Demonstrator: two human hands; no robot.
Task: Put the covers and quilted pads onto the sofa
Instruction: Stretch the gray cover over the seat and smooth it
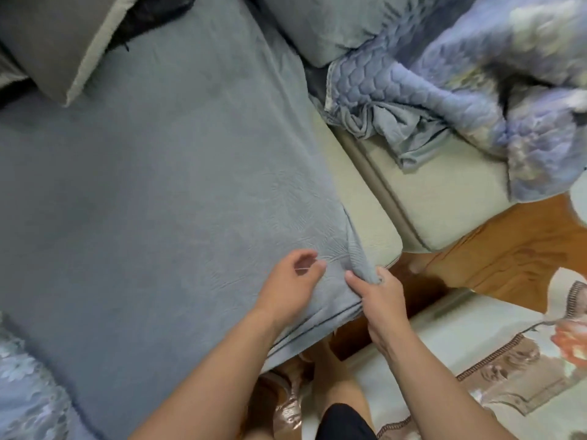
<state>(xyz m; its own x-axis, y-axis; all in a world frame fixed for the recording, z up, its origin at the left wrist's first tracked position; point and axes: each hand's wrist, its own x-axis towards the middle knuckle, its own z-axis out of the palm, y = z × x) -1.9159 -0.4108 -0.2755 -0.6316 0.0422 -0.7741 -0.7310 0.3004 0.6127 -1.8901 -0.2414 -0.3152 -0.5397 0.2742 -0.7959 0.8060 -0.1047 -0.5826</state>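
A grey-blue cover [165, 173] is stretched over the large sofa seat at the left. At its front right corner my right hand [378, 290] pinches a fold of the cover between thumb and fingers, beside the bare cream cushion side [365, 211]. Just left of it, my left hand [295, 281] hovers over the cover with fingers loosely curled, holding nothing. A blue quilted pad [444, 77] lies crumpled with a loose grey-blue cover [409, 134] on the bare cream seat [444, 192] at the right.
Grey cushions [63, 36] lean at the back left. Another quilted floral pad [28, 385] shows at the bottom left. A wooden floor [508, 258] and a patterned rug [476, 360] lie in front of the sofa. My legs stand at the sofa's front edge.
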